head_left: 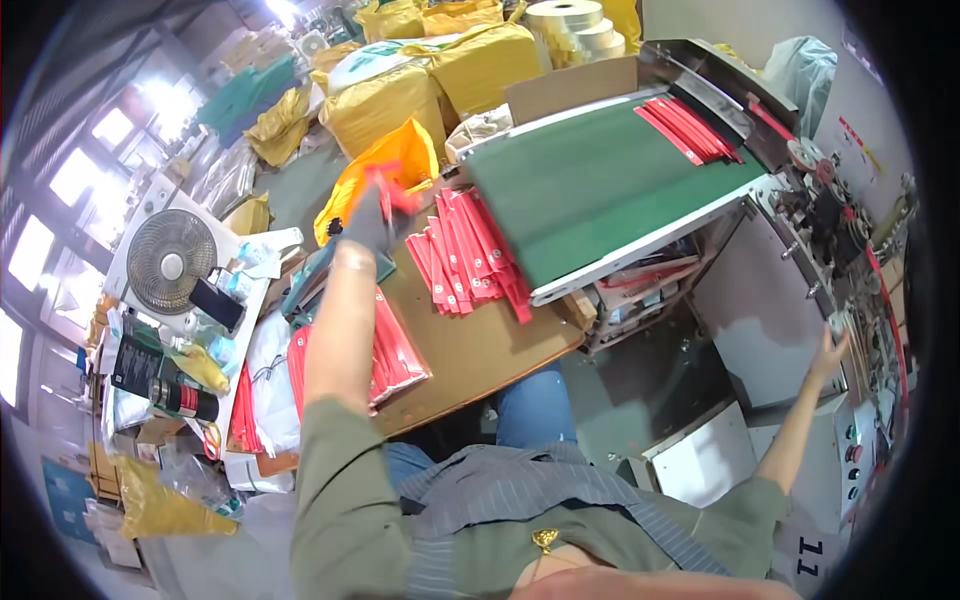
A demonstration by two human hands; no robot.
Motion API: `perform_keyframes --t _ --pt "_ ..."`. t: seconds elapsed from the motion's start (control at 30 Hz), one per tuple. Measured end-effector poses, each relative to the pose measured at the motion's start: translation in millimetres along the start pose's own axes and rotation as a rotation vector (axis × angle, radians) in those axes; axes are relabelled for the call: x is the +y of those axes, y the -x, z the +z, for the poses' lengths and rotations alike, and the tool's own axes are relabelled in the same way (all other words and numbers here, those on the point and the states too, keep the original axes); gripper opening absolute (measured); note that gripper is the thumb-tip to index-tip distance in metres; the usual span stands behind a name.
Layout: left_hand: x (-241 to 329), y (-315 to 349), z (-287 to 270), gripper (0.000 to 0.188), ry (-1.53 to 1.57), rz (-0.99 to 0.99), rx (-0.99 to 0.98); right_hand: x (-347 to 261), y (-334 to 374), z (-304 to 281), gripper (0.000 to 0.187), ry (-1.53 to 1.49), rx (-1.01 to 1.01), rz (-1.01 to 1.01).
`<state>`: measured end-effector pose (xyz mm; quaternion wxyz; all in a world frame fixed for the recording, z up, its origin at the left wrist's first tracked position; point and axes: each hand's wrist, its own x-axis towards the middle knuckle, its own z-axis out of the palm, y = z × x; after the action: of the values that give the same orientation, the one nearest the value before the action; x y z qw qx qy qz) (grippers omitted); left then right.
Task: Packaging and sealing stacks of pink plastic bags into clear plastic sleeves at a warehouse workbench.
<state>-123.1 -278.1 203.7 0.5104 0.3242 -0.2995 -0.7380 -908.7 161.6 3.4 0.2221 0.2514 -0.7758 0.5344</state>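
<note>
My left hand, in a grey glove, is raised over the left part of the brown table. Its fingers are closed on a slim red packet, smeared by motion, in front of an open orange bag. Beside that hand, a fanned pile of slim red packets lies on the table. More red packets in clear wrap lie partly behind my left forearm. Far to the right, my right hand rests at the side of the machine, its thumb and fingers apart.
A green conveyor belt carries a row of red packets at its far end. The brown table stands before me. At left are a fan, a phone and scissors. Yellow sacks are stacked behind.
</note>
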Motion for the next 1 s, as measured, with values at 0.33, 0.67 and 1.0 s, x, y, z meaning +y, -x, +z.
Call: perform_keyframes --t 0.33,0.67,1.0 --pt "-75 64 -122 0.028 -0.994 0.256 0.172 -463 251 115 0.051 -0.841 -1.070 0.024" --pt "40 338 -380 0.019 -1.684 0.419 1.439 -545 390 412 0.081 0.055 -1.206 -0.533" --pt "54 345 -413 0.030 -2.389 -0.115 1.352 -495 387 451 0.092 0.070 -1.213 -0.445"
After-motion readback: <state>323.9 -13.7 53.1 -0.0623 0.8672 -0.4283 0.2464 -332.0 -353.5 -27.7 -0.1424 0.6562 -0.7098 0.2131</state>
